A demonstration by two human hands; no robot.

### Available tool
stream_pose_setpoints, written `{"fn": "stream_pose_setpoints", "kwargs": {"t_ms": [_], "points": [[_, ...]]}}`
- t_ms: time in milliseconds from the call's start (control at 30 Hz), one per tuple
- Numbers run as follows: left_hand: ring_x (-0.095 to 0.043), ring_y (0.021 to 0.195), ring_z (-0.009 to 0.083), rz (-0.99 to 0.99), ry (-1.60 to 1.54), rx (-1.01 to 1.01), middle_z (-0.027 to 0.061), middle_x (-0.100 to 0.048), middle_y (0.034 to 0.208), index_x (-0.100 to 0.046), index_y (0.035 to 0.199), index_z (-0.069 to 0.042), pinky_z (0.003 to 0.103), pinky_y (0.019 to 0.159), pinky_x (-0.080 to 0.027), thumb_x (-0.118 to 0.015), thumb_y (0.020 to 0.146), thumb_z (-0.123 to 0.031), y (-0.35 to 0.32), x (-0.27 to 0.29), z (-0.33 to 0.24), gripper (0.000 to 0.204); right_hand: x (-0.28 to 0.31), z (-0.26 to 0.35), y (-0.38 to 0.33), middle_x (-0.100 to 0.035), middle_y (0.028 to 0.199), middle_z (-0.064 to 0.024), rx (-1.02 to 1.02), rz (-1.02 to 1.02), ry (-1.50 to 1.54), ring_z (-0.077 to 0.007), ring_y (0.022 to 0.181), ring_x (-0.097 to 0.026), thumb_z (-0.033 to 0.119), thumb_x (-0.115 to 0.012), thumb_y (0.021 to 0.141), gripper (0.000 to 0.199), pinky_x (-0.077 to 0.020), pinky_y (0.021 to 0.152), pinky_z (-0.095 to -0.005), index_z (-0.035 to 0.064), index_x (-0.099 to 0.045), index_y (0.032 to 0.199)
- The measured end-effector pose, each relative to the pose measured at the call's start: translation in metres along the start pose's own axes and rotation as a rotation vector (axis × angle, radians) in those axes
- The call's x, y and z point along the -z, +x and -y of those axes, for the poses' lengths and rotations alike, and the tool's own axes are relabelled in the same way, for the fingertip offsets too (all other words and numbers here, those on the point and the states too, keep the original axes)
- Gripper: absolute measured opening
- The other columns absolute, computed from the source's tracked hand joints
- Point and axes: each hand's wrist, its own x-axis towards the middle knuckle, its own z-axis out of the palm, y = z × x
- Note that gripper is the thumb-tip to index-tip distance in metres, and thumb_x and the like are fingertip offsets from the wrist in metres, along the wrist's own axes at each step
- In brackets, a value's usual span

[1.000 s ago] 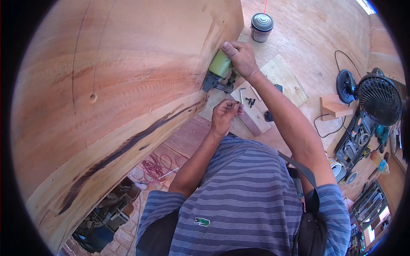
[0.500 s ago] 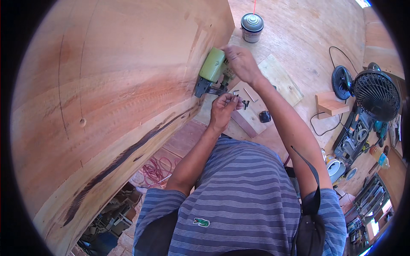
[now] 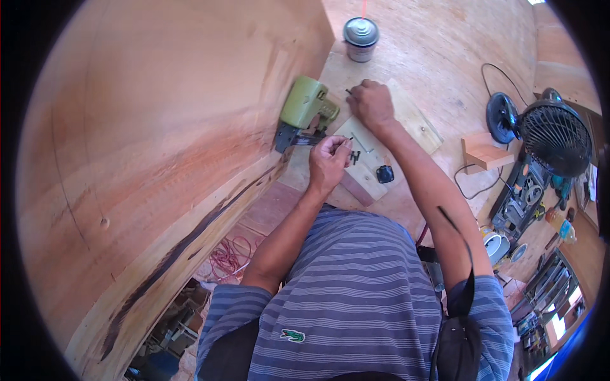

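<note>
left hand point(image 3: 328, 162) pinching a small dark screw point(image 3: 348, 138) just right of the green nail gun point(image 3: 304, 113) | right hand point(image 3: 372, 105) curling loosely, knuckles down, on the plywood tabletop point(image 3: 438, 57) | more screws point(image 3: 354, 157) lying on a wood offcut point(image 3: 372, 166)

Left hand point(image 3: 328, 159) pinching small screw, right hand point(image 3: 372, 105) beside green power tool point(image 3: 306, 105)

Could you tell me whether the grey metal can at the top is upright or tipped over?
Upright: the grey metal can stands on the plywood floor, its round top facing up.
</note>
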Motion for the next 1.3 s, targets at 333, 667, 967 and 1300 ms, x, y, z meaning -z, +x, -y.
{"fn": "stream_pose_setpoints", "kwargs": {"t_ms": [333, 667, 967, 1300], "points": [[-0.061, 0.062, 0.0105, -0.035, 0.302, -0.264, 0.0052, -0.07, 0.078, -0.072, 0.098, 0.003, 0.028, 0.057, -0.05, -0.072, 0.098, -0.015, 0.022, -0.021, 0.002, 0.017, 0.02, -0.018, -0.004, -0.071, 0.086, -0.0183, -0.136, 0.02, -0.005, -0.0393, 0.082, -0.071, 0.016, -0.063, 0.088, 0.019, -0.0556, 0.077, -0.0497, 0.0048, -0.074, 0.077], [-0.066, 0.095, 0.0387, 0.112, 0.859, -0.671, 0.0164, -0.067, 0.092, -0.077, 0.097, -0.006, 0.048, 0.082, -0.054, -0.072, 0.089, -0.012, 0.095, -0.086, -0.008, 0.012, 0.06, -0.049, -0.082, -0.07, 0.086, -0.018, -0.354, -0.068, 0.055, -0.0385, 0.082, -0.07, 0.019, -0.069, 0.09, 0.018, -0.0554, 0.077, -0.0489, 0.0042, -0.076, 0.084], [-0.068, 0.09, 0.0356, 0.153, 0.917, -0.809, 0.0168, -0.069, 0.089, -0.079, 0.101, -0.004, 0.045, 0.08, -0.054, -0.072, 0.089, -0.01, 0.103, -0.092, -0.004, 0.015, 0.053, -0.049, -0.087, -0.071, 0.09, -0.0182, -0.345, -0.117, 0.151, -0.0385, 0.087, -0.07, 0.013, -0.069, 0.088, 0.013, -0.0557, 0.08, -0.0485, 0.0053, -0.079, 0.092], [-0.067, 0.094, 0.0336, -0.083, 0.487, -0.574, 0.0178, -0.068, 0.103, -0.069, 0.114, 0.003, 0.045, 0.084, -0.054, -0.078, 0.086, -0.014, 0.081, -0.093, -0.048, 0.033, 0.057, -0.05, -0.088, -0.069, 0.088, -0.0197, -0.377, -0.094, 0.171, -0.0394, 0.086, -0.069, 0.013, -0.07, 0.084, 0.014, -0.0556, 0.081, -0.0484, 0.0031, -0.078, 0.091]]}}
